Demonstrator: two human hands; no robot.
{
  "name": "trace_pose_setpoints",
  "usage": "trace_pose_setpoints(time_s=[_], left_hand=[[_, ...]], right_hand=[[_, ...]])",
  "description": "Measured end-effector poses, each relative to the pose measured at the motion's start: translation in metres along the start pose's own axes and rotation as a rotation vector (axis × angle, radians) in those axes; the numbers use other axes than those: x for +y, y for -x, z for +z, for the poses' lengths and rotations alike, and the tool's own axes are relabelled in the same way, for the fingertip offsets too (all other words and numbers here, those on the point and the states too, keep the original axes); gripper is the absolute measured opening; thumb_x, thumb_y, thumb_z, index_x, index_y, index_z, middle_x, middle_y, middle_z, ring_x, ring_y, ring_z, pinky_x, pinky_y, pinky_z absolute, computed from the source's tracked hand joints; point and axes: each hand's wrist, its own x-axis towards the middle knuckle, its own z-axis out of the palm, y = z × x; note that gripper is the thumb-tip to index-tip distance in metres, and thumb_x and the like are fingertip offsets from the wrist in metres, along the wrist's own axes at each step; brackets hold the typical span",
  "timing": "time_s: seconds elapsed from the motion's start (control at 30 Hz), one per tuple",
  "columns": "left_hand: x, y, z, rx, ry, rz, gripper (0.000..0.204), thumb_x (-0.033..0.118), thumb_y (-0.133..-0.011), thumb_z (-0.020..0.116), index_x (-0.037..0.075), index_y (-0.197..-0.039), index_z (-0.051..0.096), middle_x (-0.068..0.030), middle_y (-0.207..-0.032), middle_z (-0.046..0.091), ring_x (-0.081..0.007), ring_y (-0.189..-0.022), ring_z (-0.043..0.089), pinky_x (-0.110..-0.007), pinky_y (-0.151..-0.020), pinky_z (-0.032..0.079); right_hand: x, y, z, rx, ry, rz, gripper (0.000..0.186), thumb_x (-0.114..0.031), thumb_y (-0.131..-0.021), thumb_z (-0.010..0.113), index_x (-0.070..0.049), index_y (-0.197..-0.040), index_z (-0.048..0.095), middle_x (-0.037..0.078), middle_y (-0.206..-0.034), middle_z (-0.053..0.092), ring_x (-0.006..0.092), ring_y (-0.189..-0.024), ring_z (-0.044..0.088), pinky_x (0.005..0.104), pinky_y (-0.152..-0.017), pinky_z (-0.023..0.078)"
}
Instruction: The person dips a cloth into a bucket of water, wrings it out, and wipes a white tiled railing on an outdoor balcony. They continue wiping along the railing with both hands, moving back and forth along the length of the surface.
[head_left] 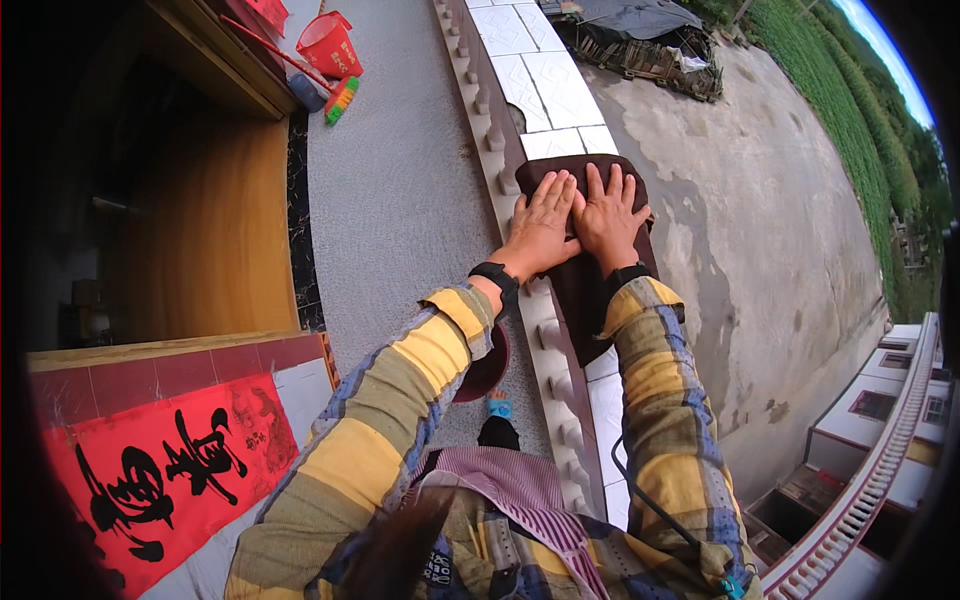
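A dark brown cloth (578, 300), possibly a garment, is draped along the white tiled top of a balustrade (552, 88). My left hand (542, 228) lies flat on its far part, fingers stretched out. Beside it, my right hand (608, 215) presses flat on the same cloth, fingers spread and pointing away from me. The two hands nearly touch at the fingertips and thumb. Neither one grips the fabric. Part of the cloth runs back toward me between my forearms.
A dark red tub (484, 368) stands on the floor, partly hidden by my left sleeve. At the far left are a red bucket (330, 46) and a broom (341, 101) with colourful bristles. Balusters (551, 335) line the rail's left side; a concrete yard (740, 250) lies below, to the right.
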Motion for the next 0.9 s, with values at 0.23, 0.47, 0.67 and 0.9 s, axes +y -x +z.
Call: trace_pose_setpoints(time_s=[0.23, 0.47, 0.67, 0.9], left_hand=[[-0.022, -0.018, -0.003, -0.05, 0.105, 0.117, 0.108, 0.051, -0.08, 0.072, 0.006, -0.16, 0.016, -0.0141, -0.168, 0.014, -0.0317, -0.155, 0.011, -0.067, -0.114, 0.026], [-0.042, -0.034, -0.014, -0.138, 0.125, 0.235, 0.104, 0.046, -0.08, 0.07, 0.005, -0.16, 0.017, -0.0133, -0.168, 0.012, -0.0293, -0.156, 0.009, -0.071, -0.109, 0.03], [-0.05, -0.046, -0.025, -0.262, 0.115, 0.309, 0.097, 0.048, -0.085, 0.064, 0.004, -0.16, 0.02, -0.0143, -0.168, 0.012, -0.0301, -0.156, 0.008, -0.072, -0.103, 0.037], [-0.059, -0.065, -0.022, -0.244, 0.112, 0.43, 0.097, 0.049, -0.086, 0.062, 0.002, -0.16, 0.019, -0.0173, -0.168, 0.011, -0.0327, -0.156, 0.006, -0.063, -0.093, 0.051]], right_hand=[[-0.013, -0.006, 0.003, 0.016, 0.075, 0.139, 0.06, -0.058, -0.098, 0.042, -0.031, -0.152, 0.042, 0.009, -0.164, 0.028, 0.0355, -0.151, 0.024, 0.0745, -0.112, 0.019], [-0.027, -0.005, 0.009, 0.077, 0.097, 0.25, 0.059, -0.057, -0.099, 0.043, -0.034, -0.153, 0.04, 0.009, -0.165, 0.027, 0.0346, -0.151, 0.024, 0.0718, -0.113, 0.02], [-0.039, -0.011, 0.009, 0.052, 0.132, 0.388, 0.058, -0.055, -0.1, 0.044, -0.033, -0.154, 0.038, 0.009, -0.165, 0.028, 0.0336, -0.151, 0.025, 0.0689, -0.115, 0.02], [-0.043, -0.015, 0.012, 0.089, 0.097, 0.472, 0.057, -0.053, -0.1, 0.045, -0.033, -0.153, 0.039, 0.009, -0.164, 0.028, 0.0327, -0.152, 0.024, 0.0678, -0.116, 0.018]])
